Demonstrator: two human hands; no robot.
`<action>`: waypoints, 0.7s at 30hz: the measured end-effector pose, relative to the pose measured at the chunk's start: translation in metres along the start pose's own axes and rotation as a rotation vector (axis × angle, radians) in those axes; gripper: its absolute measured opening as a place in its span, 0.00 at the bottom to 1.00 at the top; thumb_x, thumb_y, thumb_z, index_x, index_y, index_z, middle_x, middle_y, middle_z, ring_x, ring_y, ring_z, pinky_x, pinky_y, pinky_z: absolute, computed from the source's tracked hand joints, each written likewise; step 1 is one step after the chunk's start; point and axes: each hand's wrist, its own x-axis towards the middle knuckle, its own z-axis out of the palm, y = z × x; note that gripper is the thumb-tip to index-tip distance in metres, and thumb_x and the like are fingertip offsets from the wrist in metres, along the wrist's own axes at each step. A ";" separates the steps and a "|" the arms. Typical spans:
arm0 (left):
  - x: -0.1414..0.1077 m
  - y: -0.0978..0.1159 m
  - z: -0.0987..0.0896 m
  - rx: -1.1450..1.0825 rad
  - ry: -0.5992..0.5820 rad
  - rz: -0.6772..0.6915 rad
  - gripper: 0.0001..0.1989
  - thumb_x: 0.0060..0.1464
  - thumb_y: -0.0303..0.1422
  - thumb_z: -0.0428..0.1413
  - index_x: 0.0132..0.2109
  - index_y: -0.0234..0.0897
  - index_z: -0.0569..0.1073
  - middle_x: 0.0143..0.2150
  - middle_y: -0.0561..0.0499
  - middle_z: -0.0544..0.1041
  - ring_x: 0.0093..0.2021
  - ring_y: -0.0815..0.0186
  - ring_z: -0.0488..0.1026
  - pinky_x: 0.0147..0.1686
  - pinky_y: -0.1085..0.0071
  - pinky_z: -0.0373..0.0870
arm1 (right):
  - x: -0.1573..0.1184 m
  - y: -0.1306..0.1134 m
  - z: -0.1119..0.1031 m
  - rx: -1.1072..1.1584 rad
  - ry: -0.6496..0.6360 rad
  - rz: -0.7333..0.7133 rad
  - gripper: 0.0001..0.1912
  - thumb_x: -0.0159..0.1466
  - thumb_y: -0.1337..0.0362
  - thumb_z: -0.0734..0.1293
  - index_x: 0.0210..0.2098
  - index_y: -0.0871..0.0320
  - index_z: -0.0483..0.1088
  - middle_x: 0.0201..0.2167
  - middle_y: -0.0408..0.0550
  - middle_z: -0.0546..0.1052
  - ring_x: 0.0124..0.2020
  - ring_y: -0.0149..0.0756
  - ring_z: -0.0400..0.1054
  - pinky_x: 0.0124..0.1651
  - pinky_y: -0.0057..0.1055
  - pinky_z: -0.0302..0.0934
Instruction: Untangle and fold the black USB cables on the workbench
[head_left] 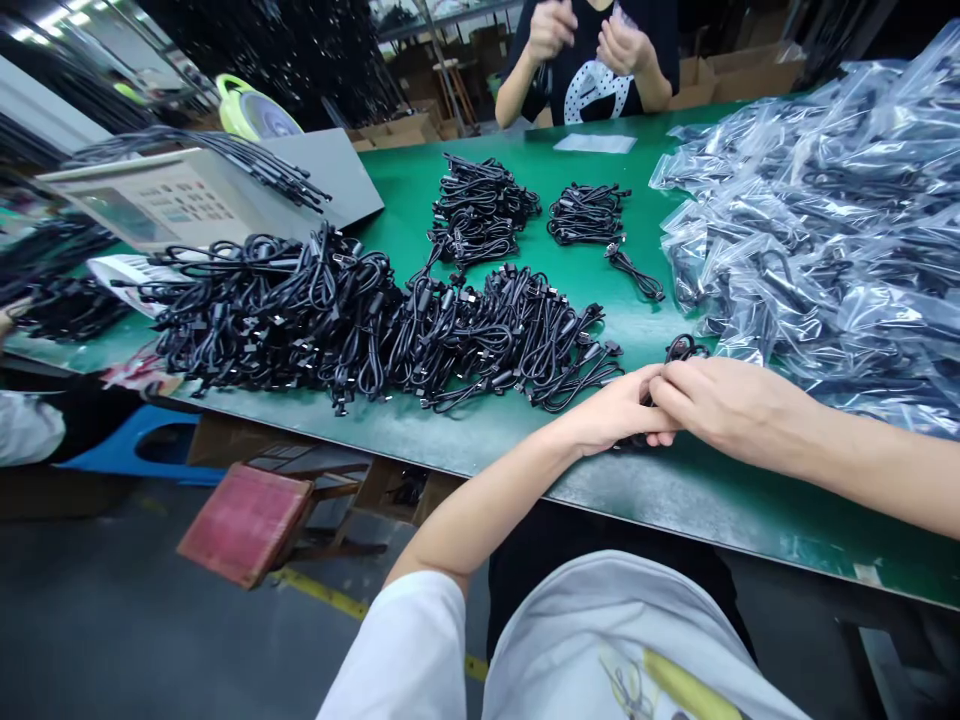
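My left hand (619, 408) and my right hand (701, 400) meet close to the table's front edge. Both are closed around a coiled black cable (684, 348); its loop pokes out above my fingers, and a darker end shows below them. Most of that cable is hidden by the hands. Left of my hands spreads a long heap of bundled black cables (360, 330). Clear plastic bags (817, 230) with black cables inside are piled to the right. A single cable bundle (634, 272) lies farther back.
Across the green table (405, 240) a person (585, 60) holds up something clear. Two smaller cable stacks (480, 205) and a flat plastic bag (595, 143) lie between us. A grey machine (217, 190) and green fan (259, 107) stand left. A red stool (247, 520) sits below.
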 end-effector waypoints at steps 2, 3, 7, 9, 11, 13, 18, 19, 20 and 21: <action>0.001 0.000 0.000 -0.079 -0.030 0.000 0.13 0.53 0.37 0.63 0.38 0.34 0.69 0.27 0.56 0.72 0.26 0.74 0.69 0.29 0.75 0.65 | -0.005 0.001 0.001 -0.075 0.037 -0.005 0.17 0.71 0.73 0.55 0.31 0.60 0.72 0.26 0.50 0.71 0.26 0.38 0.64 0.31 0.35 0.56; 0.001 0.000 0.001 -0.110 -0.050 -0.002 0.16 0.56 0.42 0.62 0.37 0.34 0.69 0.28 0.54 0.72 0.27 0.73 0.69 0.30 0.74 0.65 | -0.007 0.002 0.003 -0.110 0.073 0.013 0.18 0.71 0.73 0.55 0.31 0.60 0.72 0.26 0.49 0.71 0.26 0.39 0.64 0.31 0.35 0.56; 0.003 -0.006 0.008 -0.138 -0.023 0.155 0.18 0.64 0.48 0.54 0.41 0.36 0.66 0.32 0.55 0.68 0.28 0.73 0.67 0.31 0.72 0.64 | -0.012 0.000 0.014 -0.167 0.286 0.188 0.14 0.72 0.71 0.58 0.34 0.57 0.72 0.27 0.48 0.74 0.28 0.38 0.67 0.31 0.34 0.58; 0.003 -0.007 0.013 -0.008 0.093 0.278 0.17 0.67 0.47 0.51 0.48 0.36 0.67 0.31 0.57 0.64 0.29 0.73 0.65 0.34 0.71 0.64 | -0.011 -0.004 0.021 -0.077 0.414 0.331 0.10 0.72 0.70 0.61 0.35 0.57 0.71 0.30 0.49 0.75 0.30 0.38 0.69 0.33 0.33 0.59; 0.003 -0.008 0.016 0.213 0.215 0.370 0.21 0.69 0.47 0.47 0.58 0.36 0.67 0.33 0.55 0.65 0.33 0.70 0.66 0.39 0.69 0.67 | -0.007 -0.010 0.025 0.146 0.513 0.532 0.07 0.70 0.68 0.64 0.35 0.56 0.71 0.30 0.47 0.75 0.31 0.37 0.70 0.33 0.33 0.61; 0.002 -0.009 0.016 0.456 0.305 0.475 0.25 0.70 0.45 0.44 0.66 0.36 0.62 0.40 0.48 0.71 0.43 0.64 0.70 0.49 0.64 0.69 | 0.000 -0.017 0.023 0.512 0.557 0.773 0.06 0.69 0.65 0.66 0.34 0.54 0.70 0.27 0.43 0.72 0.27 0.35 0.68 0.31 0.32 0.60; 0.002 -0.017 -0.005 1.084 0.485 0.732 0.25 0.71 0.37 0.43 0.71 0.37 0.60 0.49 0.42 0.73 0.50 0.59 0.70 0.52 0.59 0.69 | 0.013 -0.028 0.010 1.608 0.550 1.123 0.12 0.58 0.59 0.74 0.28 0.55 0.68 0.22 0.37 0.63 0.18 0.23 0.50 0.20 0.22 0.49; 0.001 -0.018 -0.009 1.187 0.515 0.771 0.24 0.71 0.34 0.42 0.70 0.39 0.62 0.48 0.43 0.74 0.48 0.61 0.70 0.52 0.61 0.69 | 0.012 -0.029 0.008 1.732 0.501 1.139 0.13 0.55 0.60 0.75 0.27 0.56 0.68 0.22 0.37 0.62 0.18 0.21 0.46 0.18 0.21 0.45; 0.001 -0.018 -0.013 1.273 0.531 0.814 0.24 0.71 0.31 0.41 0.69 0.41 0.65 0.47 0.44 0.74 0.48 0.62 0.70 0.52 0.63 0.68 | 0.009 -0.030 0.007 1.809 0.441 1.146 0.12 0.53 0.60 0.76 0.26 0.56 0.68 0.21 0.37 0.62 0.17 0.20 0.43 0.17 0.21 0.42; 0.000 -0.017 -0.015 1.345 0.522 0.861 0.24 0.71 0.29 0.40 0.67 0.44 0.68 0.47 0.46 0.74 0.49 0.63 0.70 0.54 0.64 0.67 | 0.005 -0.033 0.006 1.846 0.391 1.148 0.11 0.52 0.60 0.75 0.25 0.57 0.69 0.21 0.38 0.62 0.17 0.20 0.41 0.15 0.21 0.40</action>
